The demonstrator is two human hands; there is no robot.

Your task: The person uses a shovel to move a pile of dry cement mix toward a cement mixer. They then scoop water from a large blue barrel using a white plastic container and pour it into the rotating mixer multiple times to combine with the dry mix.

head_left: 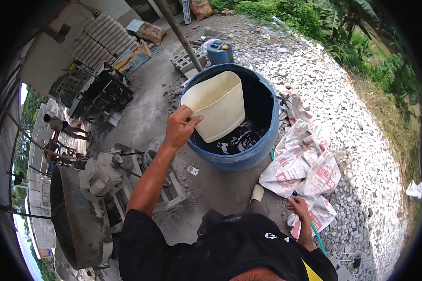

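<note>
My left hand (178, 129) is closed on the rim of a cream plastic container (220, 110), which looks like a jug with its top cut off. The container is held tilted over a blue drum (239, 161), inside the drum's mouth. Dark water (243, 140) with bright ripples shows below it. What the container holds inside, if anything, I cannot see. My right hand (299, 207) hangs low at my side with loosely bent fingers apart and nothing in them. It is beside crumpled white sacks with red print (302, 164).
A mixer with a rusty drum (77, 220) and motor stands at the left. A blue jerrycan (219, 52) and hollow blocks (190, 58) are behind the drum. Gravel (361, 154) spreads to the right. A green hose (318, 236) runs past the sacks. A person (63, 126) is far left.
</note>
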